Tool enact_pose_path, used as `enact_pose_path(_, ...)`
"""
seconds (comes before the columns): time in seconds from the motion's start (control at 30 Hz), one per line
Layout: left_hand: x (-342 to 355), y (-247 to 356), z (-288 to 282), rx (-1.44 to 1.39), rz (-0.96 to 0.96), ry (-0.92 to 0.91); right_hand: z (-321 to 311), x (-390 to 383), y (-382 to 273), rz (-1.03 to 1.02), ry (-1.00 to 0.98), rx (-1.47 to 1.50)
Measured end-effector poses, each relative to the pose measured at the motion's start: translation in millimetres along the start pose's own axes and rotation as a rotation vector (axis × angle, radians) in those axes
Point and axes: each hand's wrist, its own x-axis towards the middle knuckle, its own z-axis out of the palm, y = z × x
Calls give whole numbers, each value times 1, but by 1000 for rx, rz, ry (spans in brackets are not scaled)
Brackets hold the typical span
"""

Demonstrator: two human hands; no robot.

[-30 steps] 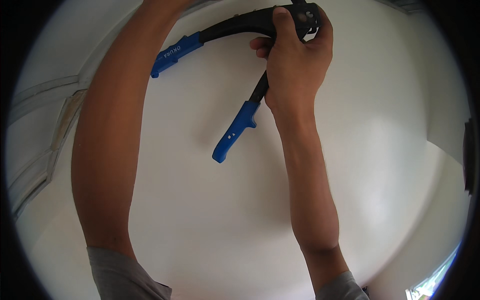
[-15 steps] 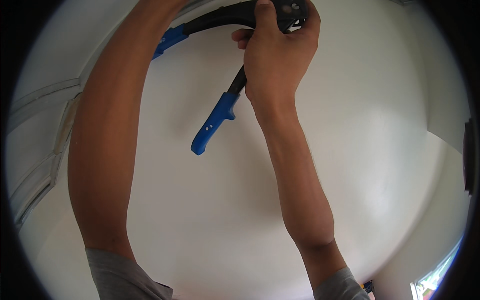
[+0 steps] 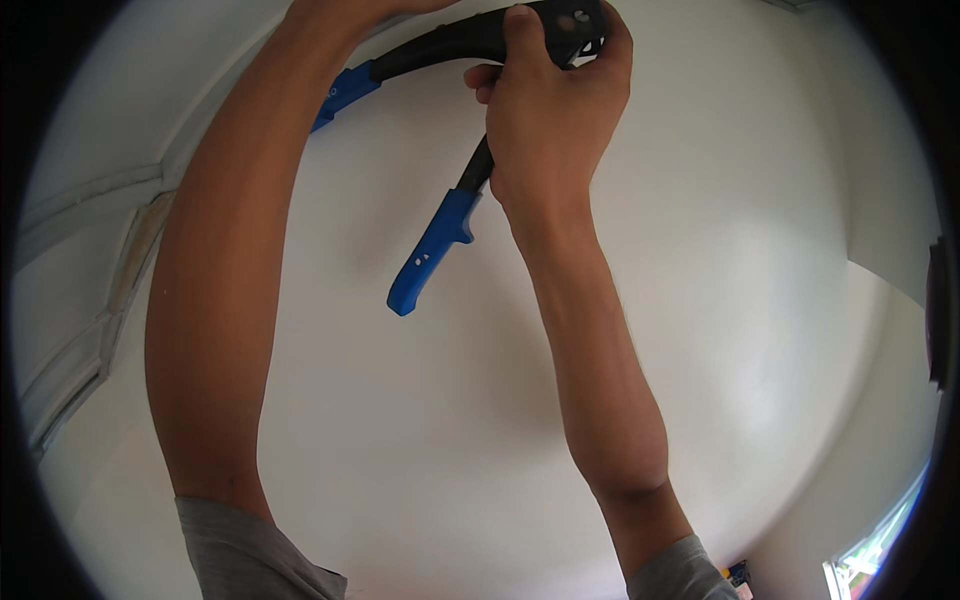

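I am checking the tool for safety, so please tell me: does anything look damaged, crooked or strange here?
Nothing stands out. The right hand holds the black hand tool, and its blue grips spread apart without visible breaks. The picture's top edge cuts the tool off, so that part cannot be judged.

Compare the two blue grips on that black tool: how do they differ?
The upper grip is partly hidden behind the left forearm, while the lower grip shows its whole length. The lower grip slants more steeply than the upper grip. The upper grip sits nearer the picture's top edge than the lower grip. Both are blue and cover black handles.
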Motion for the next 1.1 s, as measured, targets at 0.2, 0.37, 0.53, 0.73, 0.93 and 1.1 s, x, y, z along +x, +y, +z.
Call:
enact_pose_path(0.2,-7,8,11,-21,77,29,-7,3,6,-15,-39,48)
enact_pose_path(0.37,-12,17,17,-227,5,-131,-4,0,19,-75,13,-34)
enact_pose_path(0.53,-11,24,8,-83,3,-35,-13,15,13,10,-94,70)
enact_pose_path(0.73,-12,25,-2,-81,40,55,-16,27,6,89,-153,87)
enact_pose_path(0.93,-15,22,-5,-41,-73,32,-17,34,9,186,-202,106)
enact_pose_path(1.1,-15,11,-10,-94,-73,129,0,27,10,58,-181,-64)
